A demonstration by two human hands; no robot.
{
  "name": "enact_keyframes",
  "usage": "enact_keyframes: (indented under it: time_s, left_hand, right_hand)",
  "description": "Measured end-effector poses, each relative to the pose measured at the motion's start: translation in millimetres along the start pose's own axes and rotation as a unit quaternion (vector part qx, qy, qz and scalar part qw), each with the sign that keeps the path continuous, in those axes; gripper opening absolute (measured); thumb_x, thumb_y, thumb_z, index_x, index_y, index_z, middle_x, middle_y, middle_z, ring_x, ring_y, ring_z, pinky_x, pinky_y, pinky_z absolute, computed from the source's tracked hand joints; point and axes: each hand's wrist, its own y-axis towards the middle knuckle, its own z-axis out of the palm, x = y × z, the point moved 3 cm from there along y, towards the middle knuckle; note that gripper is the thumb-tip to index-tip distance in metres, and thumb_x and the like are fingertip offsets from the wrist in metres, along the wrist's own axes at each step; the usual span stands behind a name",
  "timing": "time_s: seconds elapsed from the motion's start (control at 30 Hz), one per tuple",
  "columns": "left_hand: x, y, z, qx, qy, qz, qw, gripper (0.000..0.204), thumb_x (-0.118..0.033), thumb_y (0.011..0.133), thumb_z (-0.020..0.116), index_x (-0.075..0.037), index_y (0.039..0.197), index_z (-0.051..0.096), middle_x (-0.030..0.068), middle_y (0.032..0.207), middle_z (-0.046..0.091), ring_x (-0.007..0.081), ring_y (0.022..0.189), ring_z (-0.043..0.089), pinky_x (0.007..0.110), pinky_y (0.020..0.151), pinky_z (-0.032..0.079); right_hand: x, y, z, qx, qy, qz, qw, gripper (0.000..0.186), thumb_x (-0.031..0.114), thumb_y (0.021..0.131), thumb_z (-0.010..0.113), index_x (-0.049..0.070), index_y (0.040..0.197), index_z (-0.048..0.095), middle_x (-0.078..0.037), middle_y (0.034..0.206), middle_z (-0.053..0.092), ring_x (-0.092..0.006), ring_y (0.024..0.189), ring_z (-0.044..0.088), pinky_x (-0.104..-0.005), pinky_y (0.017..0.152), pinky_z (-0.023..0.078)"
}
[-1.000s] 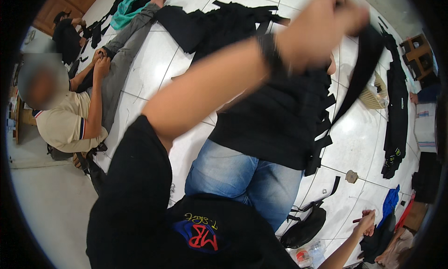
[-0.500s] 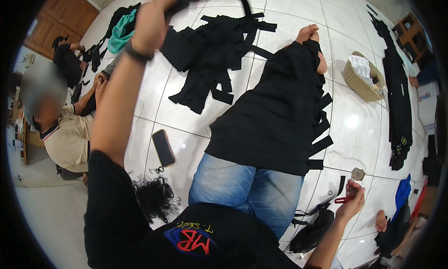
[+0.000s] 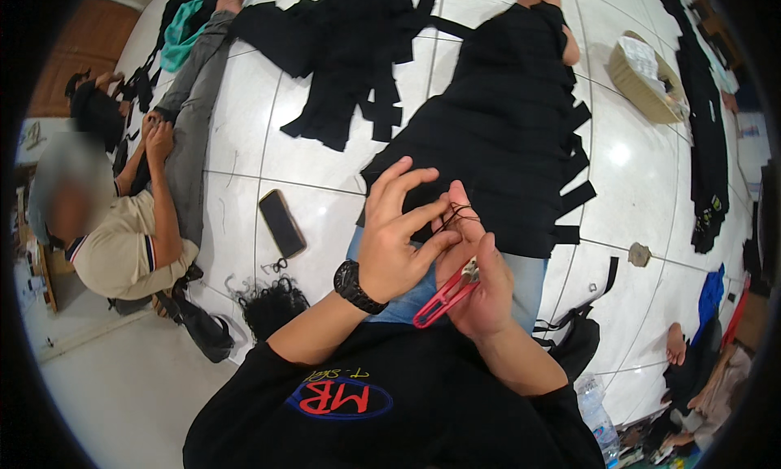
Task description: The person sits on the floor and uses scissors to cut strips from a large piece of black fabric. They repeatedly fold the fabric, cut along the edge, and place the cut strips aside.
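Over my lap, my left hand (image 3: 394, 233), with a black watch (image 3: 355, 287) at its wrist, brings thumb and forefinger together on thin black thread (image 3: 460, 217). The thread crosses the fingers of my right hand (image 3: 488, 294), which is turned palm up. Red-handled thread snips (image 3: 443, 300) lie in that palm beneath the thumb, their metal part partly hidden by it. Beneath the hands, black fabric (image 3: 496, 135) covers my legs, with several short strips sticking out along its right edge. My jeans (image 3: 529, 286) show below the fabric.
More black cut fabric (image 3: 342, 54) lies ahead on the tiles. A phone (image 3: 281, 223) and a tangle of black thread (image 3: 272, 306) are at left, near a seated person (image 3: 134, 241). To the right are a basket (image 3: 643, 82), a black bag (image 3: 576, 339) and long black fabric (image 3: 706, 143).
My left hand has come down from the upper left to the thread over my lap. My right hand has moved inward from the right with the snips. The view has shifted.
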Motion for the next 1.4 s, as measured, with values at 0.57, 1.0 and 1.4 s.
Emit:
enact_keyframes:
  time_s: [0.57,1.0,1.4]
  left_hand:
    - [76,-101,-80,-0.215,-0.035,-0.230,0.948,0.005,0.004,0.086,0.071,-0.001,0.086,0.069,0.0093,0.102,0.064,0.0230,0.103,0.064,0.036,0.092,0.049]
    - [198,-439,-258,0.306,0.432,-0.630,0.568,0.033,-0.033,0.085,0.070,-0.023,0.116,0.077,0.0123,0.127,0.068,0.0326,0.128,0.056,0.053,0.110,0.038]
    - [158,-146,-144,0.061,0.140,-0.334,0.930,0.046,-0.029,0.098,0.066,-0.002,0.134,0.060,0.0160,0.118,0.072,0.0255,0.107,0.069,0.039,0.094,0.052]
  right_hand:
    - [-68,-22,32,-0.008,-0.217,-0.011,0.976,0.047,0.029,0.110,0.037,-0.010,0.132,0.052,-0.028,0.126,0.063,-0.0319,0.117,0.064,-0.0406,0.095,0.056]
    - [87,-24,-97,-0.144,-0.538,0.041,0.830,0.045,0.028,0.095,0.071,0.001,0.130,0.060,-0.005,0.090,0.068,-0.0033,0.054,0.047,-0.0170,0.045,0.033]
    - [136,-40,-121,-0.264,-0.571,-0.001,0.777,0.029,0.023,0.103,0.058,-0.002,0.111,0.069,-0.012,0.097,0.074,-0.0081,0.057,0.056,-0.0223,0.049,0.040]
